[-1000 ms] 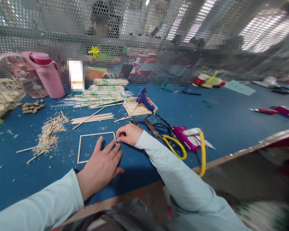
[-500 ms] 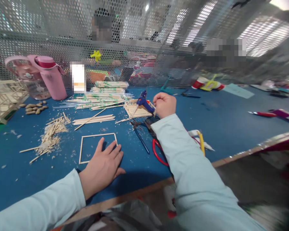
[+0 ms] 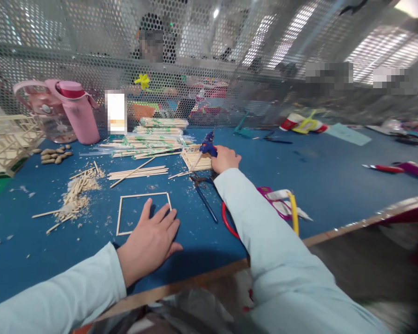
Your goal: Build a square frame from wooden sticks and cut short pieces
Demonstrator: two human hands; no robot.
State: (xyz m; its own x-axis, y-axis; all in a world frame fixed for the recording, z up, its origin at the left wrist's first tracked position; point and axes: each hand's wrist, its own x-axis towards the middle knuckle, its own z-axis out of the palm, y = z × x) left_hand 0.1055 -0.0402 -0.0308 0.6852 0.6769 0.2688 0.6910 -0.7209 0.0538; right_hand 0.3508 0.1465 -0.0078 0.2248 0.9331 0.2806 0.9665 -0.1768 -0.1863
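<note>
My left hand (image 3: 152, 241) lies flat with spread fingers on the right part of a rectangular stick frame (image 3: 143, 195), covering its lower right corner. My right hand (image 3: 225, 159) is closed around the handle of a blue glue gun (image 3: 208, 144). The gun stands at a small stick structure (image 3: 204, 163) behind the pliers. Blue-handled pliers (image 3: 206, 202) lie between my two arms. Several loose sticks (image 3: 139, 172) rest beyond the frame, one crossing the others.
A heap of stick scraps (image 3: 77, 192) is on the left. Wrapped stick bundles (image 3: 156, 138), a pink bottle (image 3: 79, 116) and peanuts (image 3: 53, 155) stand or lie farther back. Purple scissors (image 3: 277, 204) and a yellow-handled tool (image 3: 294, 214) lie right of my right forearm.
My right hand has moved left and down onto the glue gun's handle and closed on it. My left hand has stayed on the frame. The view has shifted slightly.
</note>
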